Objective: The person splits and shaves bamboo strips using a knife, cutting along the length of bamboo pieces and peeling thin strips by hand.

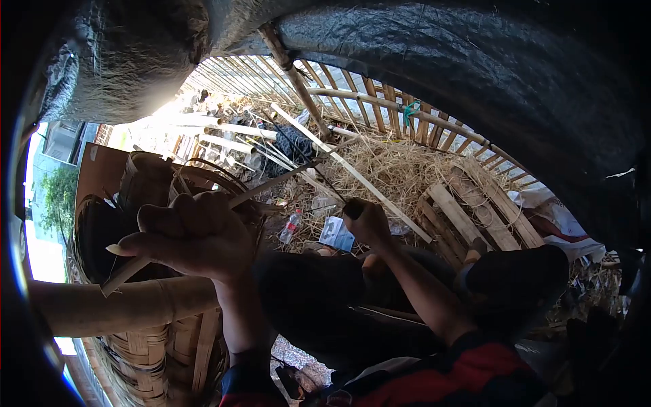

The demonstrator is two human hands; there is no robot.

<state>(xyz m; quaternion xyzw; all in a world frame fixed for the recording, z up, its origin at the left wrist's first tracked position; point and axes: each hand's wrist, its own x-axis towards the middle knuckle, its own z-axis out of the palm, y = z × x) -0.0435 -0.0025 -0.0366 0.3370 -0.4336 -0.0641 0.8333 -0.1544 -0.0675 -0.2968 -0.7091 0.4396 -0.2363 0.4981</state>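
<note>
My left hand (196,234) is closed in a fist around a flat bamboo strip (274,181), thumb pressed along it. One end of the strip pokes out below the thumb; the other reaches up and right toward the middle of the view. My right hand (368,222) grips the dark handle of a knife (329,183). Its thin, dark blade points up and left, close to the strip's far end. Whether blade and strip touch, I cannot tell. Below the left hand lies a thick bamboo pole (129,306).
Woven bamboo baskets (146,353) stand at the left. Shavings (400,169) cover the ground ahead, with a long pale strip (366,183), a plastic bottle (291,226) and a blue-white packet (336,234). Flat boards (468,217) lie at the right. A slatted bamboo fence (380,108) curves behind.
</note>
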